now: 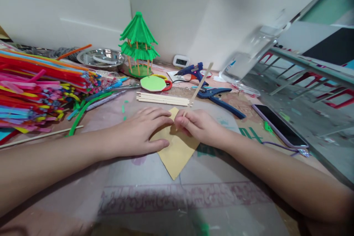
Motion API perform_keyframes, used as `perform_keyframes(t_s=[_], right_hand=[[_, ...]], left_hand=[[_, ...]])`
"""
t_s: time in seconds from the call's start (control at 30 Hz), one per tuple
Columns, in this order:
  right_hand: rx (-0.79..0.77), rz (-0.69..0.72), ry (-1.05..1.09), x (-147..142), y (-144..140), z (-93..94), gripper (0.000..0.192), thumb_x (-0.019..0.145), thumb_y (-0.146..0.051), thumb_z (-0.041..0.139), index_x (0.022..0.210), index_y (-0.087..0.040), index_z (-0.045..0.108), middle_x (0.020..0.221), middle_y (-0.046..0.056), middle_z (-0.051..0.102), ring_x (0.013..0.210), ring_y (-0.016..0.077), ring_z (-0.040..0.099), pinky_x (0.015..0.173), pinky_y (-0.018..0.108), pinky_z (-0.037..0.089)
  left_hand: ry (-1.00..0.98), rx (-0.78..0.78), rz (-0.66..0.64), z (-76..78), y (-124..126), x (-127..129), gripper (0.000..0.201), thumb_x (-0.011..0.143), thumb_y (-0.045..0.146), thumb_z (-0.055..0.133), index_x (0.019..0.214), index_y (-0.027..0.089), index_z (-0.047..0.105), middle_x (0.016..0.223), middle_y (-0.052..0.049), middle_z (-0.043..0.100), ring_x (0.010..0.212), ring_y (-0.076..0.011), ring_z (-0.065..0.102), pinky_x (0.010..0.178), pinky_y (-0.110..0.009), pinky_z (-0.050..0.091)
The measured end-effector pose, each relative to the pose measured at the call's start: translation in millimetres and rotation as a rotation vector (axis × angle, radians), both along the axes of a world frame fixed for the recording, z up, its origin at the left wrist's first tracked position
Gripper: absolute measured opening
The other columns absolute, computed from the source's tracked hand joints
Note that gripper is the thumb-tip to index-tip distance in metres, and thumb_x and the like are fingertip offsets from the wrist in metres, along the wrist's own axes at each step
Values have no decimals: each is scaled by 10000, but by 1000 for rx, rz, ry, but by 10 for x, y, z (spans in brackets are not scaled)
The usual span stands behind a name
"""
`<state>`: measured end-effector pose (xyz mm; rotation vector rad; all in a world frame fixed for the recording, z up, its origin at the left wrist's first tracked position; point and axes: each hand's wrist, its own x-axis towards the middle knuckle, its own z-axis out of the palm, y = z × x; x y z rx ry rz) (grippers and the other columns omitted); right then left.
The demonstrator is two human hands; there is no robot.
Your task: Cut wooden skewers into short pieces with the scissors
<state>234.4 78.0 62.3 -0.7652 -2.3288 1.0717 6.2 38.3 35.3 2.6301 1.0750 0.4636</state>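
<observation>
Two bare hands meet over a tan sheet of sandpaper [177,151] that lies flat near the middle of the worktop [155,191], one corner pointing toward the person's edge. The left hand [141,132] lies open and palm down on the sheet's left part, fingers spread and pressing it to the surface. The right hand [199,125] is closed in a pinch around the lower end of a thin wooden stick [200,83], which slants up and away toward the back of the worktop; its bottom tip touches the sheet just beside the left hand's fingertips.

Just behind the hands, a small bundle of similar wooden sticks [163,99] lies side by side. Beyond it sit a pale green octagonal card [153,83] and, nearer the back wall, a green pagoda model [138,44] on wooden posts. A blue glue gun [192,70] rests behind the slanted stick, with blue-handled pliers [218,97] to its right. A large heap of coloured pipe cleaners [38,84] fills the left edge, and a metal dish [101,58] stands behind it. A phone [279,125] lies face up along the right edge, and a small digital clock [181,61] stands against the back wall.
</observation>
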Motion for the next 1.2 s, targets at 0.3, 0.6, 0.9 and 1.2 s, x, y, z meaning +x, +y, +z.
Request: perform_keyframes(t_s=[0.3, 0.6, 0.9, 1.2], right_hand=[[-924, -84, 567, -146, -52, 15, 209, 997, -340, 421, 837, -220, 483, 489, -14, 604, 395, 113, 433, 417, 185, 357], [-956, 0, 605, -163, -91, -53, 180, 983, -319, 521, 864, -190, 560, 546, -1, 671, 411, 92, 495, 405, 159, 403], [-668, -21, 524, -99, -28, -5, 291, 976, -464, 556, 851, -202, 557, 605, -10, 675, 490, 111, 591, 493, 209, 472], [233, 264, -280, 65, -80, 133, 407, 833, -473, 752, 1020, -208, 507, 1368, 147, 575, 1096, 257, 588, 929, 404, 481]], left_hand=[[-282, 153, 52, 158, -70, 46, 206, 1008, 339, 508, 1023, 232, 683, 1096, -53, 671, 1080, -221, 584, 976, -392, 442], [-424, 133, 57, 229, -162, 95, 154, 998, 279, 556, 915, 227, 675, 930, -4, 656, 945, -170, 585, 882, -314, 437], [-389, 123, 68, 253, -108, 52, 187, 999, 238, 490, 970, 232, 675, 950, -12, 686, 947, -181, 610, 874, -327, 449], [-92, 19, 323, 342, 174, -212, 375, 842, 93, 440, 1147, 185, 637, 1184, -61, 677, 1122, -227, 610, 972, -362, 479]])
